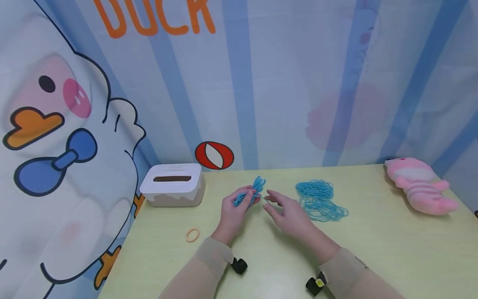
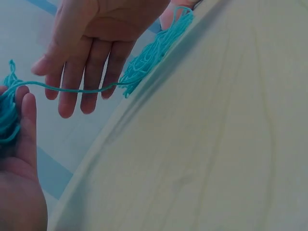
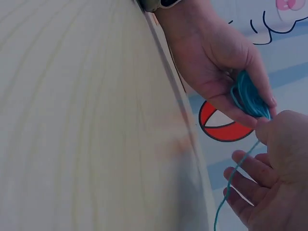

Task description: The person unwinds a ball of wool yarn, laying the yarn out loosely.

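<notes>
My left hand [image 1: 233,211] holds a bundle of blue cord [image 1: 258,183], pinched between thumb and fingers, with loops sticking out above and to the side. To its right is my right hand [image 1: 289,211], fingers extended and slightly apart. One strand of cord [image 2: 77,90] runs from the bundle across the right hand's fingers [image 2: 70,98] to a loose pile of the same cord [image 1: 317,199] on the table. In the right wrist view, the bundle [image 3: 250,96] sits in the left hand, and the strand trails down past the right fingers.
A white and grey tissue box [image 1: 171,185] stands at the back left of the table [image 1: 373,249]. Left of my forearm lies a small pale-orange ring [image 1: 192,235]. A pink plush toy [image 1: 422,187] rests at the far right. Behind the table hangs a printed curtain [image 1: 284,83].
</notes>
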Available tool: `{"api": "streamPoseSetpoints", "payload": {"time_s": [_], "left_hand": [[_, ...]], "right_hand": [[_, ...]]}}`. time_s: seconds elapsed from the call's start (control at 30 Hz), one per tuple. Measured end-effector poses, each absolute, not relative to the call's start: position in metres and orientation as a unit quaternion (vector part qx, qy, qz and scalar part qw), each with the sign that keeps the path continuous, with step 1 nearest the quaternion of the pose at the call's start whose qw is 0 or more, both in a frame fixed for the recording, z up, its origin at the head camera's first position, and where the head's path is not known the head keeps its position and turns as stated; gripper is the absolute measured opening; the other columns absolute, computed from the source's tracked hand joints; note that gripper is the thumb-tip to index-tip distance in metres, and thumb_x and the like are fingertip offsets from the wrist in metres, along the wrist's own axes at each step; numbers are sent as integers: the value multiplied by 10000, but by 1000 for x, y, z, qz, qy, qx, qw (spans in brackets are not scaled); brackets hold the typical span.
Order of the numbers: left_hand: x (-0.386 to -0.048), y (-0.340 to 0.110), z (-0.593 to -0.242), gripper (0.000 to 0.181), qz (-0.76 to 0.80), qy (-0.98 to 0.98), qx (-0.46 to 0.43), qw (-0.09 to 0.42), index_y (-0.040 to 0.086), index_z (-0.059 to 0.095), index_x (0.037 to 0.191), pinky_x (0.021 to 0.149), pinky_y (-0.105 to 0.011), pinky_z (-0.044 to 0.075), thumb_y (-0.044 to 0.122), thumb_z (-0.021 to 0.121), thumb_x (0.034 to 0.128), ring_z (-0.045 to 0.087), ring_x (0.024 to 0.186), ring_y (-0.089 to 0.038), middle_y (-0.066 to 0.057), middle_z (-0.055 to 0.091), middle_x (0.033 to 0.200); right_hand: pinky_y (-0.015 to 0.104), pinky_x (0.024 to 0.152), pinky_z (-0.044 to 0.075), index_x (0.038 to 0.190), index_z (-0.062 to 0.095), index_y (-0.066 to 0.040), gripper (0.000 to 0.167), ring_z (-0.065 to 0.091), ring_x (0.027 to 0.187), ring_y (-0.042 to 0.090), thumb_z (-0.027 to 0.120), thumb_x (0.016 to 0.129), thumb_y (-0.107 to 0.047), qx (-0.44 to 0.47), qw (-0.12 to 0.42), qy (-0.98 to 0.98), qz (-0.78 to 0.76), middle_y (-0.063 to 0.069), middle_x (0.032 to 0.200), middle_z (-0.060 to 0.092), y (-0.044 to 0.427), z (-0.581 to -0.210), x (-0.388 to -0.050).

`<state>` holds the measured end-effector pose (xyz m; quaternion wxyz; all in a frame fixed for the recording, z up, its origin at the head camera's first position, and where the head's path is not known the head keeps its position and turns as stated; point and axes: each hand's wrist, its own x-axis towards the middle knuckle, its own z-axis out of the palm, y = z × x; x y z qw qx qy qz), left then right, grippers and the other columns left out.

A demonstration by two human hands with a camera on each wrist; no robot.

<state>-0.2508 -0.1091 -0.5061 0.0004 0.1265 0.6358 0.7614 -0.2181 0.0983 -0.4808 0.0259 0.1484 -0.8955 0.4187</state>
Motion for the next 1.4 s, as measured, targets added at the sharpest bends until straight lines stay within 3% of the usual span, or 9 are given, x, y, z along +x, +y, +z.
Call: {"api": "streamPoseSetpoints", "payload": {"time_s": [0.17, 0.27, 0.57, 0.8, 0.9, 1.03, 1.2, 1.3, 1.4], "left_hand": [[-251, -107, -507, 319, 767, 628, 134, -11, -62, 724, 1342, 1026, -349, 636, 143, 677, 1102, 808, 1101, -160, -249, 691, 1380], [-252, -107, -507, 351, 770, 625, 129, -10, -11, 681, 1429, 1018, -347, 641, 129, 665, 1107, 808, 1087, -161, -247, 698, 1366], [-252, -109, -507, 475, 769, 629, 115, -11, 66, 596, 1561, 1006, -328, 645, 22, 652, 1091, 803, 1087, -174, -158, 619, 1406], [-252, -109, -505, 488, 757, 644, 110, -9, 137, 600, 1573, 1024, -269, 629, 37, 646, 1097, 716, 1276, -437, -197, 665, 1486], [-253, -108, -505, 493, 747, 653, 123, -10, 110, 564, 1597, 1004, -249, 634, 56, 627, 1112, 717, 1211, -368, -208, 656, 1440], [-254, -107, -504, 483, 742, 658, 130, 3, 120, 537, 1614, 911, -245, 657, 120, 605, 1136, 694, 1025, -200, -114, 655, 1221], [-253, -105, -505, 402, 735, 667, 125, 8, 60, 564, 1538, 741, -227, 631, 149, 590, 1147, 640, 849, -145, -22, 622, 1037], [-252, -103, -506, 328, 732, 670, 124, 0, -38, 545, 1429, 692, -219, 580, 127, 577, 1148, 616, 846, -177, -27, 645, 1072], [-252, -102, -506, 257, 731, 671, 122, -7, -65, 520, 1341, 699, -234, 568, 109, 545, 1154, 622, 910, -320, -67, 658, 1074]], "right_hand": [[433, 896, 665, 1351, 767, -90, 296, 820, 994, 195, 667, 1115, -235, 128, 44, -891, 434, 8, 1038, 848, 88, -487, -220], [363, 820, 656, 1234, 813, -100, 219, 800, 900, 129, 674, 1109, -214, 134, 63, -890, 432, -17, 962, 835, 91, -487, -217], [361, 814, 614, 1212, 810, -124, 196, 764, 925, 123, 671, 1111, -219, 154, 65, -912, 376, -32, 978, 814, 115, -480, -207], [316, 748, 577, 1218, 796, -90, 194, 735, 889, 131, 663, 1109, -182, 154, 63, -923, 348, 12, 998, 815, 141, -469, -203], [294, 744, 581, 1208, 797, -84, 182, 723, 873, 109, 674, 1101, -166, 153, 74, -927, 334, -12, 979, 806, 154, -467, -203], [319, 747, 595, 1206, 799, -76, 180, 707, 854, 101, 687, 1091, -157, 148, 88, -930, 323, -25, 968, 799, 169, -466, -204], [394, 789, 629, 1204, 806, -56, 186, 722, 865, 141, 692, 1081, -137, 138, 105, -936, 306, 23, 1003, 819, 186, -463, -203], [381, 764, 612, 1207, 801, -47, 191, 706, 850, 150, 681, 1086, -132, 127, 100, -940, 302, 42, 1007, 817, 196, -460, -202], [355, 738, 573, 1203, 797, -50, 188, 662, 818, 142, 672, 1091, -136, 116, 95, -942, 301, 43, 999, 808, 207, -459, -201]]}}
